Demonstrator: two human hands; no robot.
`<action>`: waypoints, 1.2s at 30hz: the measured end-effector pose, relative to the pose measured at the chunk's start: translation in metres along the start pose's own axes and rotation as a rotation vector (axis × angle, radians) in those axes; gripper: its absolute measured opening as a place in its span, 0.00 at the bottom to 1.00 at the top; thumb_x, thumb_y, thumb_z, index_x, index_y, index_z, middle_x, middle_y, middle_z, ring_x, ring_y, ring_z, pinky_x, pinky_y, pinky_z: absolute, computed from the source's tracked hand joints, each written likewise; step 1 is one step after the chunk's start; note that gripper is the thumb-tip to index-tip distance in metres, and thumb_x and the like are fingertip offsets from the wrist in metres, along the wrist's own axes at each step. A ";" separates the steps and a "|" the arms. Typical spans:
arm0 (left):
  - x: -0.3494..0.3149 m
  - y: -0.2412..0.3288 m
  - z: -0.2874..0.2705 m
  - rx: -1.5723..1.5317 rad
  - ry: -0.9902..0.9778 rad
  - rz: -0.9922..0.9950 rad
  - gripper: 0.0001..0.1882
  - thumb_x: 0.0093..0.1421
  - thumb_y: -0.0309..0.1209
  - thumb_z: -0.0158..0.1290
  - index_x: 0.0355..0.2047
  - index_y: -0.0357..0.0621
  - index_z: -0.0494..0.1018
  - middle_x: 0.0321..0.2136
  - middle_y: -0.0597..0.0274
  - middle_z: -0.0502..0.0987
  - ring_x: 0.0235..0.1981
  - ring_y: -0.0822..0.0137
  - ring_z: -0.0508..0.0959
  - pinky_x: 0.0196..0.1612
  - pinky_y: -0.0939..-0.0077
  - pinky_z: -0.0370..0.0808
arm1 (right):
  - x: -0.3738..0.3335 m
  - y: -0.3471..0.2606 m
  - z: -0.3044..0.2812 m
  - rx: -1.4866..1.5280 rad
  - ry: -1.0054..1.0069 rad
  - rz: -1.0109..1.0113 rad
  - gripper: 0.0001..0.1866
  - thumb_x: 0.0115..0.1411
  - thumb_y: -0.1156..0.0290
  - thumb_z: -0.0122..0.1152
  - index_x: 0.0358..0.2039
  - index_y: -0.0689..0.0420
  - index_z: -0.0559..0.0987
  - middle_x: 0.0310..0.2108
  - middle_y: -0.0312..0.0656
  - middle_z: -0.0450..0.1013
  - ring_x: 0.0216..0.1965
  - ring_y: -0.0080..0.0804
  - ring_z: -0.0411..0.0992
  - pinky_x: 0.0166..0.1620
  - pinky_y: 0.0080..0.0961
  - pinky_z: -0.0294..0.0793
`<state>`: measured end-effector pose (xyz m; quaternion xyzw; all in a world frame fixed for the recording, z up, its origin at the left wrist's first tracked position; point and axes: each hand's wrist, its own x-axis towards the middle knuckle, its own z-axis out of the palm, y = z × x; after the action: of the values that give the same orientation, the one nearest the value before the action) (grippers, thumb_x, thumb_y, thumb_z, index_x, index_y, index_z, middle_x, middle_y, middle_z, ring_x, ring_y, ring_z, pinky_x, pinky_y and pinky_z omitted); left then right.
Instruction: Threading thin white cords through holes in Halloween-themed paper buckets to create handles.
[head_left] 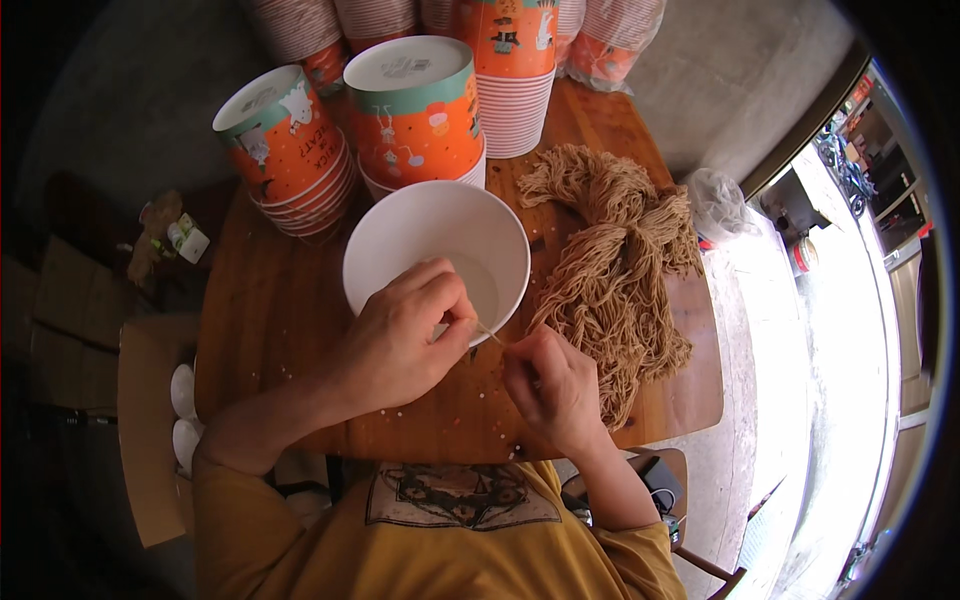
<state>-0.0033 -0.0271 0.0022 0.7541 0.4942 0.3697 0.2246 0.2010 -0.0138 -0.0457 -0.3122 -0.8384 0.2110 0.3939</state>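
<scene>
"What is sitting farthest left?"

"A cardboard box (150,430) is sitting beside the wooden table (260,340), with white rounded pieces (183,392) showing inside. On the table, a stack of orange printed tubs (285,150) is standing upside down."

"And the left hand?"

"The left hand (415,325) is passing over the near rim of a white tub (400,235), whose mouth is facing up. Its thumb and forefinger are pinching a thin tan strand (490,334). Another upside-down stack (420,135) is standing just behind that tub."

"Where is the strand running?"

"It is running rightward, near the tub's rim, to the right hand (553,385), which is curling its fingers and gripping the other end."

"Anything beyond?"

"A tan yarn bundle (615,290) is lying just right of that hand, and a clear plastic bag (717,205) is showing past the table's right edge."
</scene>
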 end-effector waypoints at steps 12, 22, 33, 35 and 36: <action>0.000 -0.004 0.002 -0.030 0.007 0.029 0.07 0.53 0.18 0.55 0.27 0.39 0.66 0.26 0.59 0.70 0.27 0.58 0.74 0.29 0.66 0.70 | 0.000 -0.006 0.006 0.071 0.004 0.145 0.09 0.57 0.77 0.63 0.38 0.59 0.76 0.21 0.37 0.69 0.21 0.27 0.70 0.27 0.23 0.71; -0.029 0.002 -0.029 0.292 -0.194 0.122 0.07 0.53 0.26 0.61 0.32 0.44 0.74 0.28 0.65 0.74 0.34 0.62 0.75 0.41 0.66 0.72 | 0.039 0.005 -0.083 0.081 -0.386 0.072 0.06 0.53 0.78 0.66 0.33 0.58 0.80 0.32 0.41 0.68 0.34 0.41 0.71 0.37 0.33 0.72; -0.056 -0.012 -0.051 0.400 0.006 0.136 0.07 0.51 0.22 0.57 0.30 0.44 0.71 0.35 0.62 0.73 0.46 0.58 0.74 0.55 0.60 0.65 | 0.088 -0.006 0.015 0.028 -0.265 -0.087 0.07 0.60 0.68 0.59 0.30 0.58 0.76 0.27 0.46 0.76 0.27 0.52 0.75 0.30 0.43 0.74; -0.054 -0.011 -0.046 0.357 0.069 0.054 0.07 0.52 0.23 0.57 0.30 0.44 0.71 0.33 0.63 0.73 0.43 0.60 0.74 0.54 0.62 0.65 | 0.088 -0.010 0.019 -0.029 -0.266 -0.047 0.07 0.60 0.67 0.58 0.30 0.58 0.76 0.28 0.46 0.76 0.27 0.52 0.75 0.30 0.43 0.75; -0.051 -0.010 -0.042 0.307 0.123 -0.014 0.06 0.52 0.23 0.57 0.29 0.45 0.71 0.31 0.64 0.73 0.40 0.62 0.74 0.53 0.64 0.64 | 0.088 -0.010 0.020 -0.025 -0.271 -0.050 0.07 0.60 0.67 0.58 0.30 0.58 0.76 0.28 0.46 0.76 0.27 0.52 0.75 0.30 0.43 0.75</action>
<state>-0.0541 -0.0703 0.0049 0.7521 0.5628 0.3337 0.0787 0.1380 0.0372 -0.0052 -0.2647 -0.8940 0.2308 0.2781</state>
